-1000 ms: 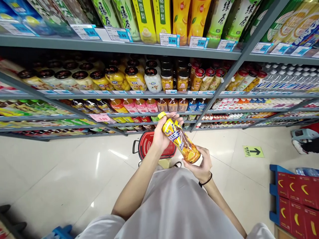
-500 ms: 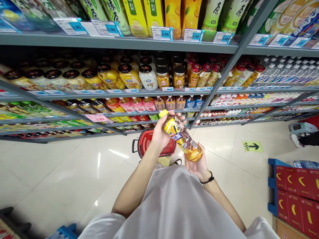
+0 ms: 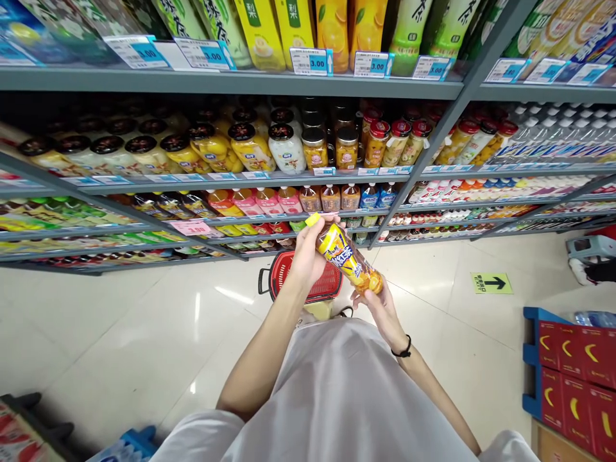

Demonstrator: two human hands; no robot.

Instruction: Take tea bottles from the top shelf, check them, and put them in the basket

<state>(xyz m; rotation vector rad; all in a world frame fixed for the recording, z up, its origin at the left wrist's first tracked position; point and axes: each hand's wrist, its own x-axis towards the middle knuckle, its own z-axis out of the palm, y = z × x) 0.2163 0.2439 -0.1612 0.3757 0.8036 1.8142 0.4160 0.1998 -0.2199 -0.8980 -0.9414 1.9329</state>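
Observation:
Both my hands hold a tilted plastic bottle of brown drink (image 3: 350, 259), with a yellow cap and a yellow and blue label facing up. My left hand (image 3: 308, 253) is wrapped around the neck end, just below the cap. At the base, my right hand (image 3: 378, 305) grips the bottom of the bottle with thumb and fingers; a black band circles that wrist. Beneath the bottle a red shopping basket (image 3: 280, 273) with a black handle rests on the floor, partly covered by my left hand and forearm.
In front stand grey shelves (image 3: 231, 82) with drink bottles, cartons and fruit jars (image 3: 250, 149). Red boxes (image 3: 572, 378) are stacked by a blue pallet at the right. A green floor sign (image 3: 491, 283) bears an arrow. Part of another person's shoe (image 3: 582, 272) shows at the right edge.
The bottle has rolled so its label front faces up more. Its base, with my right hand, has shifted slightly up and left, and my right fingers have changed position.

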